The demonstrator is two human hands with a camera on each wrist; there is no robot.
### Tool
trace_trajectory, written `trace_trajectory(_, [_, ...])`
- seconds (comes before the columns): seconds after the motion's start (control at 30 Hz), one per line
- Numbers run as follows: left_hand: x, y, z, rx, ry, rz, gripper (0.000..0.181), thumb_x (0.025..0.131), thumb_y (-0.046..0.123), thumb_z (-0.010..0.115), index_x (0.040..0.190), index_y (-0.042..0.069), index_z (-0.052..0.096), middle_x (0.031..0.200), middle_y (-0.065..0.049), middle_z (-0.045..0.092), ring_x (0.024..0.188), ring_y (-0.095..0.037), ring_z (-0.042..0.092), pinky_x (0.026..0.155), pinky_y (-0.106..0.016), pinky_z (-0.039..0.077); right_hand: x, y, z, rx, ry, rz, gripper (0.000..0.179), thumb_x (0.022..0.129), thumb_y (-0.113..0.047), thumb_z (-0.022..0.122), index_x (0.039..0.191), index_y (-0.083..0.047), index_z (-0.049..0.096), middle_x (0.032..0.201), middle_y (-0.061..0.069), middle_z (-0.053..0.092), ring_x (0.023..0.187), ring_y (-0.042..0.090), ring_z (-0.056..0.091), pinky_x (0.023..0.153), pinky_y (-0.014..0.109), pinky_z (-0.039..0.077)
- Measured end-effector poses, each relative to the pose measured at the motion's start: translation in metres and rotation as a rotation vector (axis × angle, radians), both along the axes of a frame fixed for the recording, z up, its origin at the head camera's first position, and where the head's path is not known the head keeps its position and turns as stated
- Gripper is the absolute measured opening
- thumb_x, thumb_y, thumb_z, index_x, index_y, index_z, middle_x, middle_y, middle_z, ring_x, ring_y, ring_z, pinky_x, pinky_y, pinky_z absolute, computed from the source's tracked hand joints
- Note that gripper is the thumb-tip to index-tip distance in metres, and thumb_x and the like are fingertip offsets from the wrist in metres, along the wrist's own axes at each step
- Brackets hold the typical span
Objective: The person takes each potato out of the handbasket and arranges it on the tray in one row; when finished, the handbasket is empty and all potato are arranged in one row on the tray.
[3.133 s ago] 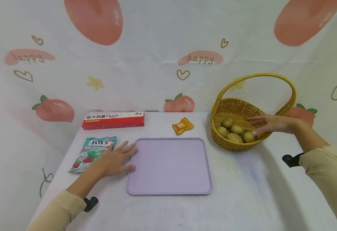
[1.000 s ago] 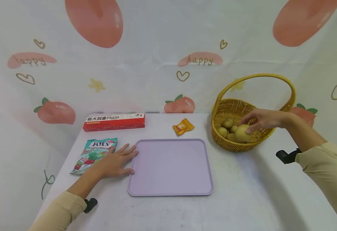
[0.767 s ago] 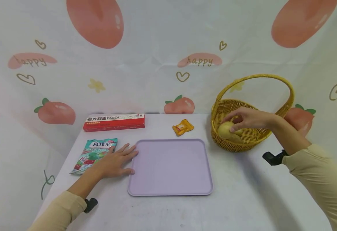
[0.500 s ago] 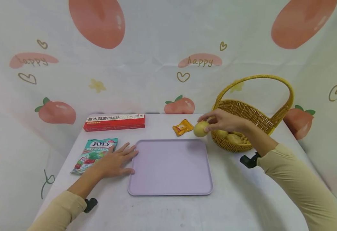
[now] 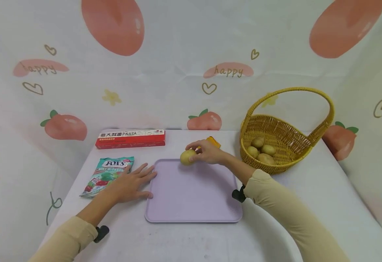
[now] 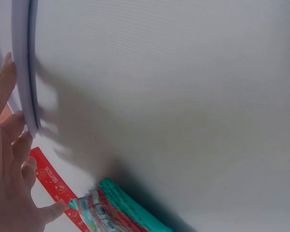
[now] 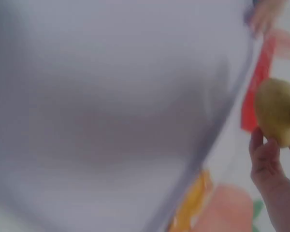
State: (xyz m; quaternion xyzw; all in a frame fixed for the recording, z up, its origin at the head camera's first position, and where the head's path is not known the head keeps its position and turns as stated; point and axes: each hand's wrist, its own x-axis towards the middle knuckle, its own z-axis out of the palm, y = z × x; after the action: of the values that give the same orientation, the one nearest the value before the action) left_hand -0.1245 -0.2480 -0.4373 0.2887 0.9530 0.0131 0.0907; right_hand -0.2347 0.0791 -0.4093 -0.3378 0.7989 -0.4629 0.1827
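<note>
My right hand (image 5: pixel 207 153) grips a potato (image 5: pixel 187 157) between thumb and fingers, held over the far edge of the lilac tray (image 5: pixel 194 196). The right wrist view shows the same potato (image 7: pixel 276 112) at its right side, with fingertips curled against it. My left hand (image 5: pixel 130 185) lies with fingers spread at the tray's left edge, its fingertips and thumb at the rim. In the left wrist view those fingers (image 6: pixel 19 140) touch the tray's rim (image 6: pixel 24 63). Several potatoes (image 5: pixel 265 159) sit in the yellow wicker basket (image 5: pixel 286 165) at the right.
A red and white pasta box (image 5: pixel 130 139) stands at the back left. A green candy bag (image 5: pixel 107 174) lies beside my left hand, partly behind the forearm. An orange wrapped snack (image 5: pixel 214 141) lies behind the tray, half hidden by my right hand. A patterned cloth hangs behind the table.
My right hand took hold of one potato in the basket, lifted it out and carried it left to above the tray's far edge. My left hand stays at the tray's left rim.
</note>
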Motion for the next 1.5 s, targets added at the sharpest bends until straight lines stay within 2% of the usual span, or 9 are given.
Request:
trace_trajectory(0.1, [0.000, 0.000, 0.000, -0.001, 0.006, 0.002, 0.082, 0.087, 0.065, 0.061, 0.153, 0.020, 0.041, 0.160, -0.007, 0.034, 0.148, -0.037, 0.025, 0.110, -0.073, 0.018, 0.004, -0.021, -0.010, 0.023, -0.025, -0.040, 0.036, 0.088, -0.007, 0.073, 0.122, 0.002, 0.066, 0.106, 0.012, 0.064, 0.100, 0.023, 0.059, 0.092, 0.030, 0.053])
trace_trajectory(0.23, [0.000, -0.001, -0.002, 0.003, 0.006, 0.004, 0.082, 0.087, 0.066, 0.060, 0.153, 0.021, 0.041, 0.160, -0.007, 0.034, 0.148, -0.037, 0.026, 0.110, -0.074, 0.018, 0.008, -0.046, -0.021, 0.076, -0.031, -0.093, 0.035, 0.089, -0.012, 0.074, 0.122, -0.003, 0.067, 0.106, 0.010, 0.064, 0.095, 0.021, 0.059, 0.082, 0.026, 0.051])
trace_trajectory(0.43, [-0.001, -0.002, -0.005, 0.005, -0.006, 0.007, 0.082, 0.087, 0.068, 0.058, 0.154, 0.023, 0.041, 0.161, -0.005, 0.033, 0.148, -0.037, 0.025, 0.109, -0.074, 0.018, 0.014, -0.074, -0.026, 0.107, -0.031, -0.155, 0.035, 0.089, -0.013, 0.075, 0.122, -0.004, 0.067, 0.105, 0.011, 0.065, 0.089, 0.019, 0.057, 0.075, 0.023, 0.048])
trace_trajectory(0.57, [-0.001, -0.002, -0.005, 0.007, -0.016, 0.007, 0.082, 0.088, 0.068, 0.058, 0.154, 0.023, 0.040, 0.161, -0.005, 0.032, 0.149, -0.037, 0.024, 0.109, -0.074, 0.017, 0.017, -0.087, -0.027, 0.132, -0.035, -0.215, 0.036, 0.090, -0.013, 0.074, 0.123, -0.003, 0.065, 0.106, 0.013, 0.065, 0.090, 0.019, 0.058, 0.076, 0.023, 0.049])
trace_trajectory(0.77, [-0.002, -0.001, -0.005, 0.014, -0.019, 0.006, 0.081, 0.088, 0.066, 0.058, 0.154, 0.022, 0.040, 0.161, -0.006, 0.032, 0.149, -0.036, 0.023, 0.109, -0.074, 0.017, 0.021, -0.098, -0.027, 0.102, -0.042, -0.304, 0.034, 0.092, -0.013, 0.072, 0.122, 0.001, 0.064, 0.113, 0.016, 0.069, 0.099, 0.025, 0.067, 0.086, 0.030, 0.055])
trace_trajectory(0.9, [-0.001, -0.001, -0.004, 0.011, -0.028, 0.014, 0.081, 0.088, 0.066, 0.059, 0.154, 0.023, 0.040, 0.161, -0.006, 0.032, 0.149, -0.037, 0.023, 0.109, -0.074, 0.017, 0.024, -0.099, -0.027, 0.112, -0.060, -0.267, 0.034, 0.095, -0.014, 0.069, 0.125, 0.002, 0.066, 0.121, 0.014, 0.069, 0.108, 0.025, 0.068, 0.092, 0.031, 0.054])
trace_trajectory(1.13, [-0.002, -0.001, -0.003, 0.010, -0.034, 0.021, 0.081, 0.088, 0.066, 0.059, 0.154, 0.023, 0.039, 0.162, -0.006, 0.031, 0.149, -0.038, 0.023, 0.109, -0.075, 0.016, 0.019, -0.084, -0.022, 0.157, 0.003, -0.176, 0.048, 0.095, -0.024, 0.070, 0.135, -0.001, 0.059, 0.130, 0.015, 0.065, 0.111, 0.026, 0.068, 0.093, 0.034, 0.055])
trace_trajectory(1.3, [-0.003, -0.002, -0.002, 0.009, -0.038, 0.026, 0.081, 0.088, 0.066, 0.059, 0.154, 0.023, 0.039, 0.162, -0.006, 0.031, 0.149, -0.038, 0.023, 0.109, -0.075, 0.016, 0.016, -0.052, 0.000, 0.140, 0.031, -0.060, 0.052, 0.090, -0.022, 0.076, 0.136, -0.004, 0.059, 0.135, 0.015, 0.062, 0.112, 0.027, 0.067, 0.093, 0.035, 0.055])
trace_trajectory(1.5, [-0.002, -0.002, -0.006, 0.017, -0.037, 0.019, 0.081, 0.089, 0.066, 0.058, 0.155, 0.023, 0.038, 0.162, -0.006, 0.031, 0.149, -0.038, 0.022, 0.110, -0.074, 0.017, 0.020, 0.016, 0.033, 0.156, 0.059, 0.037, 0.062, 0.083, -0.020, 0.083, 0.137, -0.005, 0.058, 0.139, 0.010, 0.059, 0.116, 0.028, 0.065, 0.099, 0.039, 0.052])
